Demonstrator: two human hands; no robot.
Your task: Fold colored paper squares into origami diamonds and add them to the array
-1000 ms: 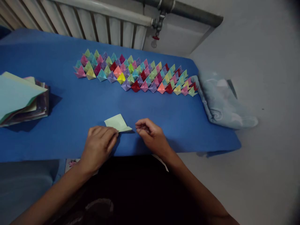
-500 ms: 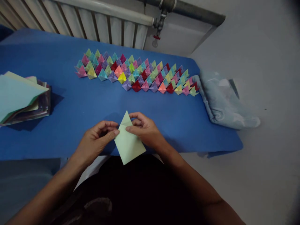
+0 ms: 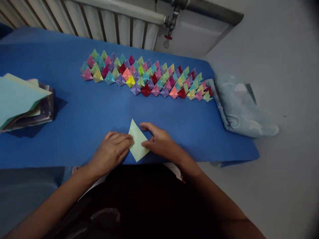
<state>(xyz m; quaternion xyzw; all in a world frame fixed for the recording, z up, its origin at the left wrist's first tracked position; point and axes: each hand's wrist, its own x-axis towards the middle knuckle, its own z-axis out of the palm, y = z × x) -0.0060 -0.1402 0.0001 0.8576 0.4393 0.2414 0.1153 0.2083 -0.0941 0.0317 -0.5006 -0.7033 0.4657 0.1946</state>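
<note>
A pale green sheet of folded paper (image 3: 138,144) lies at the near edge of the blue-covered table, its pointed end facing away from me. My left hand (image 3: 113,149) is closed at the paper's left edge, fingertips pressed together on it and the thumb out of sight. On the other side, my right hand (image 3: 159,140) has its thumb against the paper's right part. The right index finger is stretched out beyond the paper, well apart from the thumb; its other fingers are mostly hidden.
Several rows of small multicoloured folded paper pieces (image 3: 147,78) stand across the table (image 3: 82,109). A stack of coloured paper (image 3: 22,96) is at the left. Folded grey-blue cloth (image 3: 239,109) lies at the right end. A radiator (image 3: 112,26) and valve (image 3: 170,25) are behind.
The paper has gone from being held up between both hands to lying lower against the table. My left fingers now press over its edge, and my right thumb and index have spread apart.
</note>
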